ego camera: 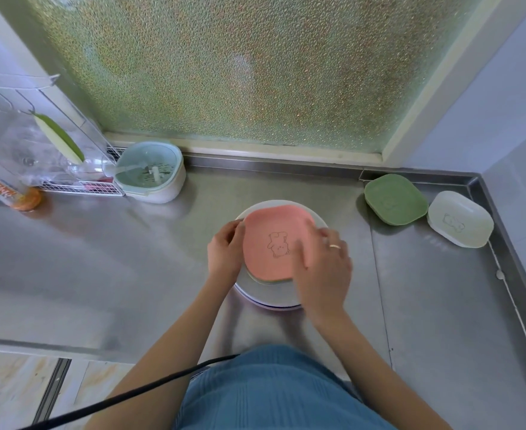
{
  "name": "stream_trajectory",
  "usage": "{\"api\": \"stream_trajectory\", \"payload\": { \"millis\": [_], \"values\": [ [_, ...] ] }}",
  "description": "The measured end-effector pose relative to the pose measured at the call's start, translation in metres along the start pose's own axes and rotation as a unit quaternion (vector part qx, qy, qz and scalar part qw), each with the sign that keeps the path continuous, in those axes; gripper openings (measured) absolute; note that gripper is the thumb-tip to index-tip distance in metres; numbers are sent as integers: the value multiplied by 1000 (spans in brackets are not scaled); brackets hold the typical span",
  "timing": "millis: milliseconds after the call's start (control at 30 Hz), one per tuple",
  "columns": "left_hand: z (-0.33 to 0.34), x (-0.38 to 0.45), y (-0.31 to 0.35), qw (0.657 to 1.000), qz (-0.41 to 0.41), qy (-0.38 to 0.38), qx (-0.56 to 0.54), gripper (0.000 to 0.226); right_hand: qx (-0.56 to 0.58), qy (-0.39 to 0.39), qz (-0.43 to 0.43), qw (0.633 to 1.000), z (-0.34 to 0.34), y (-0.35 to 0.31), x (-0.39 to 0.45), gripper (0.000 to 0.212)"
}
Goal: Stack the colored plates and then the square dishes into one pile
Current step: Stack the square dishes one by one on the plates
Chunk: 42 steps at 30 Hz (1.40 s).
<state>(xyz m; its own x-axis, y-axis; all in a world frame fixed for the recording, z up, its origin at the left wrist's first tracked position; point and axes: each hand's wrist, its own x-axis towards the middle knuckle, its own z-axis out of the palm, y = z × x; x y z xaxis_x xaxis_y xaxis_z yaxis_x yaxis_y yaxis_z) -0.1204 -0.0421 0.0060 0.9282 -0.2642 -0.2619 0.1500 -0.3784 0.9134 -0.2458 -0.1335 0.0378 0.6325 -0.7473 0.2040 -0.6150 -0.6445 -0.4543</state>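
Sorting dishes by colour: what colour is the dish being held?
Pink dish, bear outline, head view.

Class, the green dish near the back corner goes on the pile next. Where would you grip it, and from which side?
Probably by its near-left rim, coming from the pile side. The green dish lies flat on the counter with rounded corners and a raised edge; the white dish sits close on its right and the counter's raised lip behind, so those sides look crowded.

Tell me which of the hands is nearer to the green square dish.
Right. The right hand holds the pink dish's right edge, on the side toward the green square dish; the left hand holds the far, left edge.
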Motion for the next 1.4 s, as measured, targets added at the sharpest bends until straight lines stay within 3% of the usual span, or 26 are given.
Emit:
{"api": "stream_trajectory", "payload": {
  "millis": [67, 133, 267, 467, 533, 633, 700, 1067, 1167, 1267, 1400],
  "values": [
    [2, -2, -1, 1000, 4, -1, 11, 22, 28, -66, 114, 991, 3, 14, 10, 49],
    [3, -1, -3, 1000, 13, 5, 24, 33, 9, -121, 118, 986, 11, 23, 10, 49],
    [5, 2, -9, 997, 26, 16, 72, 43, 8, -112, 105, 988, 22, 29, 3, 48],
    [7, 7, -19, 998, 30, -6, 53, 35, 58, -124, 133, 982, 27, 33, 3, 48],
    [6, 8, -24, 999, -1, -16, 44, 44, 104, -135, 152, 973, 28, 41, 1, 51],
    [6, 4, -31, 997, -56, -57, -10, 47, 279, -135, 193, 931, 27, 49, 0, 53],
    [8, 5, -33, 995, -65, -70, -31, 47, 336, -167, 221, 900, 27, 51, -2, 52],
    [42, 36, -13, 987, -84, -116, -74, 50, 335, -147, 242, 899, 29, 72, 32, 50],
    [54, 46, -6, 985, -87, -126, -80, 49, 290, -112, 229, 922, 24, 93, 58, 46],
    [61, 59, -7, 984, -101, -126, -75, 47, 140, -76, 231, 960, 23, 129, 97, 45],
    [66, 69, -14, 990, -91, -100, -39, 43, -69, -126, 216, 966, 36, 169, 133, 55]
  ]
}}
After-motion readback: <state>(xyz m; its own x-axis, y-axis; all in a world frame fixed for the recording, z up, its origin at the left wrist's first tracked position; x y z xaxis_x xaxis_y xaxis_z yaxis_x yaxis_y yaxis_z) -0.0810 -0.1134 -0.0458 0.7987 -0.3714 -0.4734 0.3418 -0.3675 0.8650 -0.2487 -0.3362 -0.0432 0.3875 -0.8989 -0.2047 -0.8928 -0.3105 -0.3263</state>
